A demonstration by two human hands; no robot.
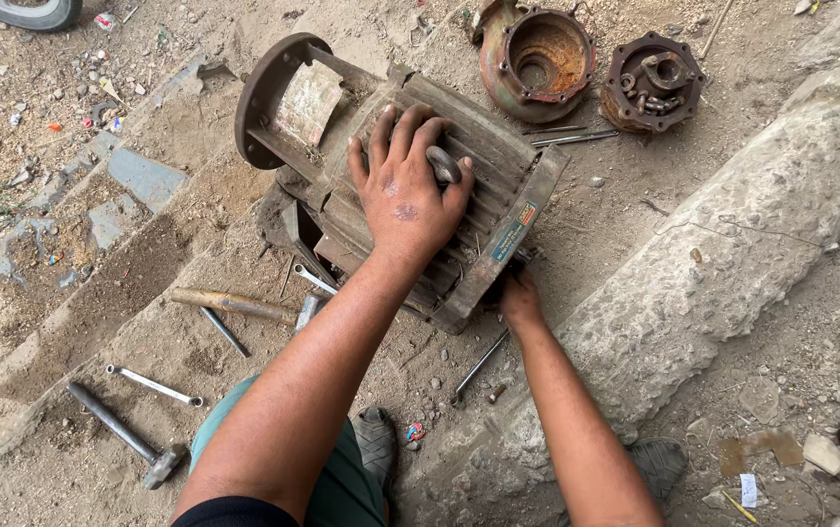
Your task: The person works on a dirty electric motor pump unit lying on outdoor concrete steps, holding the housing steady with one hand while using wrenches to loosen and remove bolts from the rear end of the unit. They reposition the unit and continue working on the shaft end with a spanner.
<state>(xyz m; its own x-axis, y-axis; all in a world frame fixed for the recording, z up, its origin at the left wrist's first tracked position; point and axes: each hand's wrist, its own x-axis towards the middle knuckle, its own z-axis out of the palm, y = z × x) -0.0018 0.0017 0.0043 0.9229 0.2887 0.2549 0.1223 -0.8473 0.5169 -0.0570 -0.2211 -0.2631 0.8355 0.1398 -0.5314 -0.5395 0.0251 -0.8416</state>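
Rusty, ribbed motor housing (410, 185) lies on its side in the dirt before you. Your left hand (406, 195) presses flat on top, fingers spread. Your right hand (519, 301) reaches beneath its end; fingers hidden, grip unclear.

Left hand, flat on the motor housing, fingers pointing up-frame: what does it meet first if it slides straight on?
Probably the rest of the ribbed motor housing under the left hand, then bare dirt. Further along that line lies the rusty end cover, though depth is hard to judge.
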